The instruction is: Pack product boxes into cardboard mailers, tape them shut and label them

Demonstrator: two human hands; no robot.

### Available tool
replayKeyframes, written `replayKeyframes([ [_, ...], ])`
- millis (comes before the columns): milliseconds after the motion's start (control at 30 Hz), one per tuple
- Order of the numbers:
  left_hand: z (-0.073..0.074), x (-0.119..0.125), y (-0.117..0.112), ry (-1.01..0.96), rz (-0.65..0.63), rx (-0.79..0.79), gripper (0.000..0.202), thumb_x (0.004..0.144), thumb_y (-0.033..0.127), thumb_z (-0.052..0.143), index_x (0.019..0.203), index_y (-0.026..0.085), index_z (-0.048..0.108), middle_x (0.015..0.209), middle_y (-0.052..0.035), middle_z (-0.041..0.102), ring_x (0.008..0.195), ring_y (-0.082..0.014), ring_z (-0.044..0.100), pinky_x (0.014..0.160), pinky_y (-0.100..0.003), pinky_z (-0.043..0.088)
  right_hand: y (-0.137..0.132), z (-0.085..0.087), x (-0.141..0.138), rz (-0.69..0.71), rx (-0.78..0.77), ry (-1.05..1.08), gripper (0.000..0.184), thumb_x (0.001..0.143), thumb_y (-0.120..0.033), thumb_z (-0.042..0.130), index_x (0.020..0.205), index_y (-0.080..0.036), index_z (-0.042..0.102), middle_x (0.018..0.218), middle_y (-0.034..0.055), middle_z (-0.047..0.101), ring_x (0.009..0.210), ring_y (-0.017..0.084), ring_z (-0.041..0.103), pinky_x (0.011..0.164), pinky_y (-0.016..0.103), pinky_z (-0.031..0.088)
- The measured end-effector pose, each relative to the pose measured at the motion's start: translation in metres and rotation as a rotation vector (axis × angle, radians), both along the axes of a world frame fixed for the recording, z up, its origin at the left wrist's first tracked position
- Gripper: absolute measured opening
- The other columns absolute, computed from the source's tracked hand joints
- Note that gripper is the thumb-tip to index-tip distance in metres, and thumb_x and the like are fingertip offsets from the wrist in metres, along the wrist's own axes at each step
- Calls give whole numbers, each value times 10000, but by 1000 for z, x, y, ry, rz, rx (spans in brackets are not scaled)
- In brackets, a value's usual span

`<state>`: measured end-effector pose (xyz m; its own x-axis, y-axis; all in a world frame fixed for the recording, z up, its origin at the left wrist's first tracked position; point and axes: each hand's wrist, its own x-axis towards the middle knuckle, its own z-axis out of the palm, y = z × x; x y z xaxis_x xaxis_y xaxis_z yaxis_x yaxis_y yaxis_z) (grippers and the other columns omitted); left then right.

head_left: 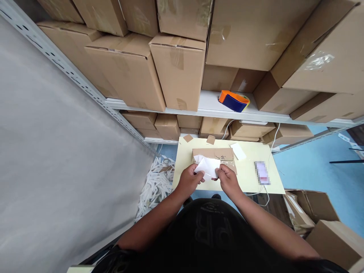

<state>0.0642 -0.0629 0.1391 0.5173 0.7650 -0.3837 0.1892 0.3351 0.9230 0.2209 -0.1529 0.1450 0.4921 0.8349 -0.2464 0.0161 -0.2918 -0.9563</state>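
A white sheet of paper [208,165] is pinched between both my hands over a small pale-yellow table [250,178]. My left hand [190,180] grips its left edge with closed fingers. Its right edge is held by my right hand [226,178], fingers closed as well. Just behind the sheet lies a flat brown cardboard box [214,154] with handwriting on its top; the paper covers part of its front.
A white card [238,151], a phone [262,172] on a white cable and cardboard scraps [188,138] lie on the table. An orange-and-blue tape dispenser [234,101] sits on the shelf among cardboard boxes [179,72]. White strips [155,185] litter the floor at left; open boxes [309,212] stand at right.
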Motion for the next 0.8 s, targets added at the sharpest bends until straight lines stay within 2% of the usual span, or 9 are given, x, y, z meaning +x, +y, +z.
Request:
replayKeyframes([
  [200, 4, -22, 19, 87, -12, 80, 202, 757, 305, 627, 873, 180, 734, 654, 1, 666, 607, -157, 612, 587, -253, 461, -4, 7, 8, -5, -85, 89, 308, 850, -480, 637, 704, -222, 555, 697, -11, 603, 607, 170, 628, 642, 306, 541],
  [367, 3, -35, 30, 77, -15, 62, 205, 728, 313, 588, 807, 187, 730, 648, 11, 630, 582, -146, 554, 541, -245, 407, -7, 0, 16, -51, -69, 147, 244, 841, -431, 622, 751, -205, 624, 673, -18, 610, 541, 162, 619, 579, 307, 531],
  [533, 1, -55, 41, 86, -19, 28, 180, 694, 310, 583, 760, 191, 700, 608, 26, 582, 546, -136, 517, 512, -234, 367, -9, -3, 23, -105, -35, 196, 199, 804, -384, 625, 725, -201, 616, 631, -15, 605, 514, 168, 605, 516, 308, 515],
  [700, 3, -79, 50, 154, 19, 37, 208, 671, 317, 571, 773, 184, 693, 597, 31, 579, 527, -134, 503, 496, -231, 352, -13, -1, 30, -147, -33, 209, 157, 772, -348, 622, 722, -199, 614, 615, -16, 593, 469, 148, 545, 467, 299, 475],
  [800, -2, -101, 59, 221, 34, 58, 248, 673, 312, 552, 815, 180, 705, 601, 32, 596, 517, -138, 508, 498, -236, 355, -15, 0, 34, -166, -27, 219, 145, 770, -337, 623, 727, -198, 612, 631, -16, 593, 469, 141, 534, 459, 293, 453],
])
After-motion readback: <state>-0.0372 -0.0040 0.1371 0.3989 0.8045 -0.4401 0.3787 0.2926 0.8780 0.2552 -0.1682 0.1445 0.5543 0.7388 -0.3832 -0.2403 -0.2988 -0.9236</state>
